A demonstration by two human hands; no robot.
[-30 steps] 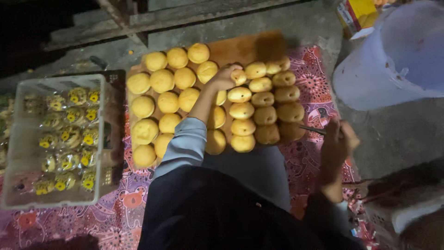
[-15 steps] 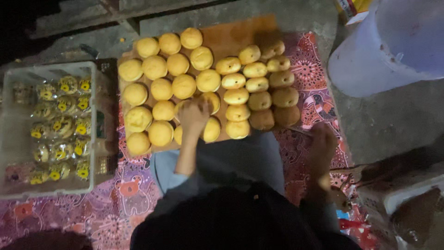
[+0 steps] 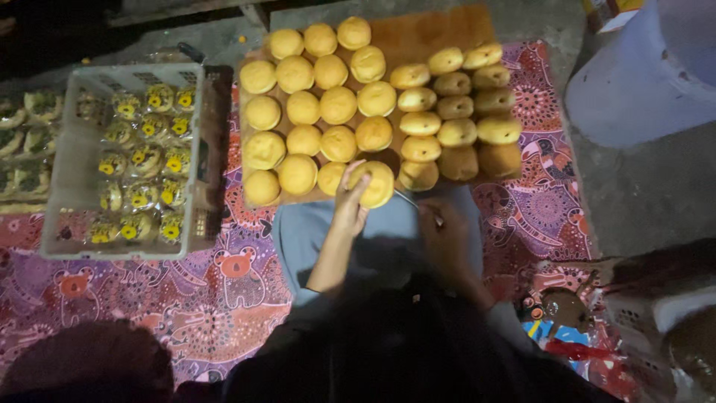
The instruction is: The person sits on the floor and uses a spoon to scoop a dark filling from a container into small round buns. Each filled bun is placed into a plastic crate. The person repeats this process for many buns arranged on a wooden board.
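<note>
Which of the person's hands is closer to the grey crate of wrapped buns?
The left. The left hand grips a round bun at the board's near edge, nearer the grey crate. The right hand, holding a thin tool, is farther away.

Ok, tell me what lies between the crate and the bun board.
Head view: no object lies between crate and board, only a dark strip along the crate's side and a strip of patterned cloth.

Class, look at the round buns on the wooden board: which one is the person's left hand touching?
The round bun at the near edge of the wooden board, at the end of the front row. The left hand grips it; no other bun is touched.
</note>
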